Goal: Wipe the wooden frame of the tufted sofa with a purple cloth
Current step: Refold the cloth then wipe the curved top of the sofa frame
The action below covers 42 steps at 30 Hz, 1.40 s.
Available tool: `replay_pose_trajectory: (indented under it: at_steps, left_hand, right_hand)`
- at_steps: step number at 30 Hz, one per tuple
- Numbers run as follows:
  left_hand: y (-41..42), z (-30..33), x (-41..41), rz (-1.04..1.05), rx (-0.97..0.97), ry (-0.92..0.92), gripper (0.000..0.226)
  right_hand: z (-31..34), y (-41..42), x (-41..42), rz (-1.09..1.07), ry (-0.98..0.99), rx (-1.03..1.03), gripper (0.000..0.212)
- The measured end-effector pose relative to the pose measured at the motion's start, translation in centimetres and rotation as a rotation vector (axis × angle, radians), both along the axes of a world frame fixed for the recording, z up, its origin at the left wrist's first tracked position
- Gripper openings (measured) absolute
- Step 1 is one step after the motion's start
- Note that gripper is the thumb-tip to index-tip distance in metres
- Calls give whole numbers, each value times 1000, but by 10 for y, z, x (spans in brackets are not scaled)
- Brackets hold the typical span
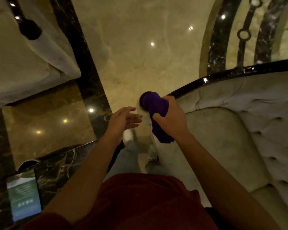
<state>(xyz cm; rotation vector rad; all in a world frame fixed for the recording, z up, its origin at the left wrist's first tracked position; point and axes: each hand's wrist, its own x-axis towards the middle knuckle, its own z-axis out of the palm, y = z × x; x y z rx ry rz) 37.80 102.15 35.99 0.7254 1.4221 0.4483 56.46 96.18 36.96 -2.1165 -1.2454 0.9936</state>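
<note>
The cloth (157, 112), purple and bunched, is gripped in the right hand (170, 117), whose fingers are closed around its middle. Its upper part is draped over the rounded end of the frame (223, 75), at the front of the sofa's arm, and its lower tail hangs down below the hand against the pale upholstery. The frame is seen as a glossy black rail that curves away from the cloth toward the right edge of the view, along the top of the sofa (256, 123). The sofa's inner back is tufted with buttons, and a cream cushion lies beside it.

The left hand (123, 121) is held open and empty, fingers spread and pointing toward the cloth, just beside it but apart from it; nothing is touched by it.

Below the hands, a red shirt (148, 201) and pale trousers (128, 156) are seen, with a light shoe (128, 136) on the floor (140, 47). The floor is polished cream marble with dark veined bands, and ceiling lights are reflected in it. A second pale seat (23, 63) is seen at upper left, well apart from the sofa. At lower left a dark marble surface (60, 166) carries a lit screen (24, 198) with a green picture; its text cannot be read.
</note>
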Motion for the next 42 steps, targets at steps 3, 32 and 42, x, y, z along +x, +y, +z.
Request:
replay_pose_trajectory:
  at_steps: [3,32,42]
  left_hand:
    - [31,-38,0,-36,-142,47,36]
    - [85,-208,59,38,-37,303,26]
    - [57,-184,66,-169,380,362,42]
  right_hand:
    - [-24,24,4,8,-45,-64,60]
    - [-203,122,-22,196,-528,153,36]
    - [-171,124,87,260,-765,-16,48]
